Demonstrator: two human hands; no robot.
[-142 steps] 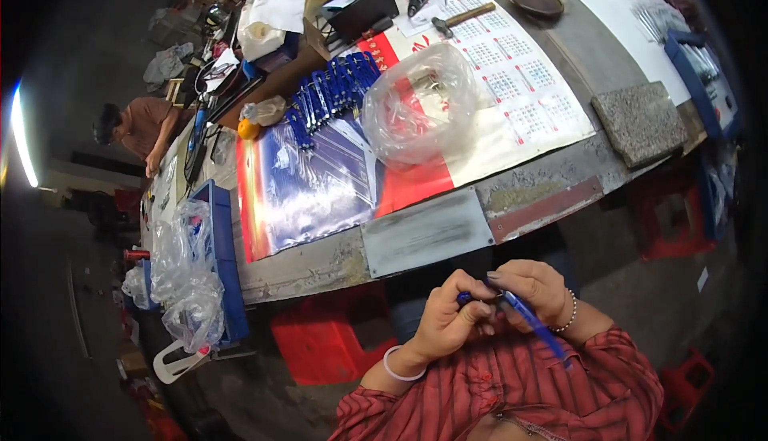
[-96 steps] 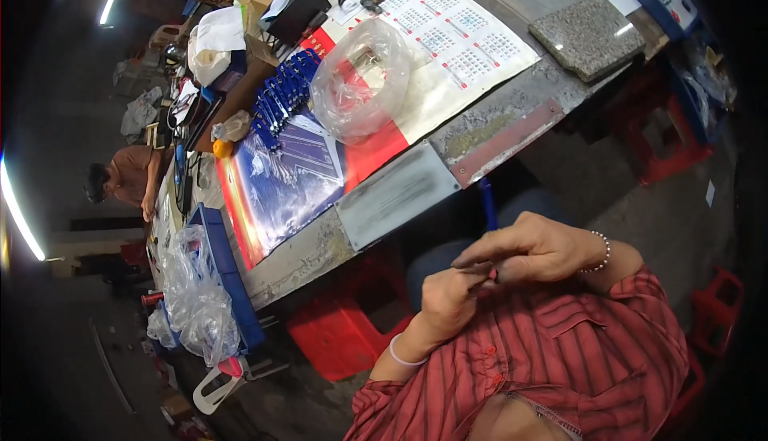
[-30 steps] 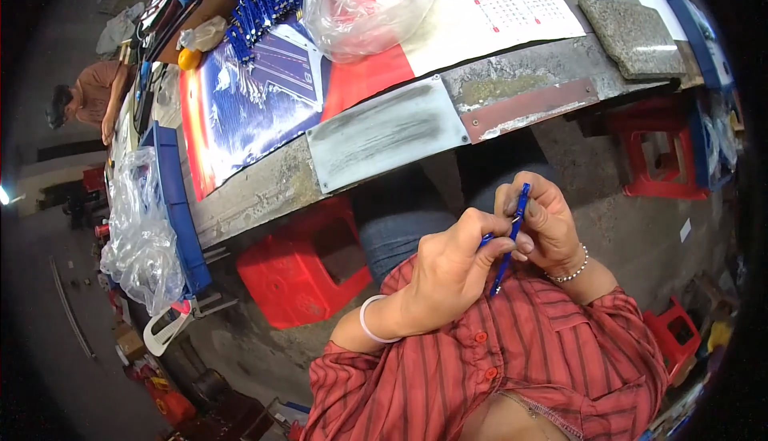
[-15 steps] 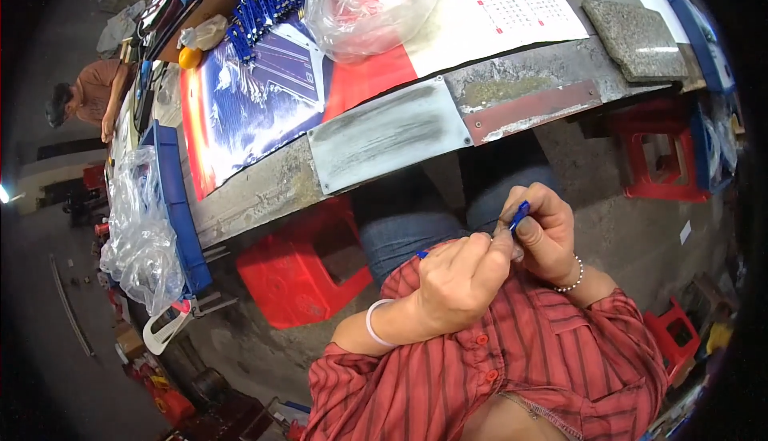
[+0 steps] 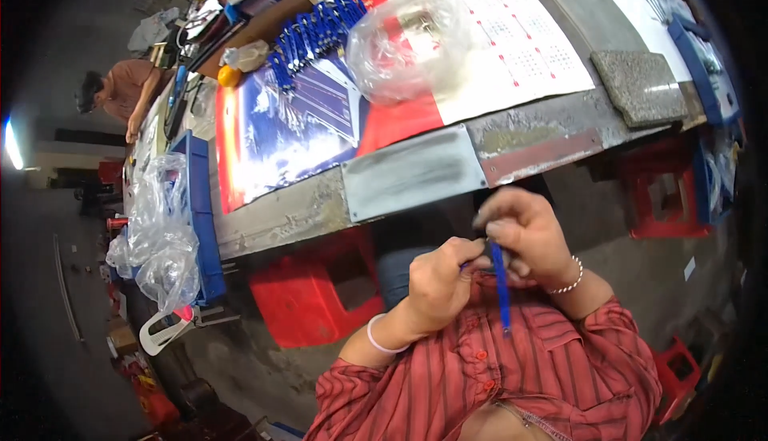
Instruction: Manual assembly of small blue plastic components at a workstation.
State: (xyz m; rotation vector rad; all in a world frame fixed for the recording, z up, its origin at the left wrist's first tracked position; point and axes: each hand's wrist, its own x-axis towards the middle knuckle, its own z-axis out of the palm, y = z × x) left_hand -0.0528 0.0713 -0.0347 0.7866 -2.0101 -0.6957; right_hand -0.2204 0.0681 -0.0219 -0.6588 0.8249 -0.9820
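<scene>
Both my hands are raised in front of my striped shirt, close together below the table's front edge. My right hand (image 5: 528, 233), a beaded bracelet at its wrist, pinches a slim blue stick-like piece (image 5: 502, 289) at its upper end, and the rest hangs downward. My left hand (image 5: 438, 283), with a pale band at the wrist, is closed in a pinch beside it. A bit of blue shows at its fingertips; what it belongs to is mostly hidden. On the table lies a row of slim blue pieces with metal ends (image 5: 308, 37).
A clear plastic bag (image 5: 400, 49) with small metal parts rests on the printed sheets. A stone slab (image 5: 640, 87) lies at the table's right. Left stands a blue tray (image 5: 204, 217) with plastic bags. Red stools (image 5: 300, 301) stand below. Another person (image 5: 128, 93) sits far left.
My hands have drawn slightly apart. The blue piece in my right hand now hangs down in full length, where before only a short part showed. The view has shifted, moving the table lower and rightward.
</scene>
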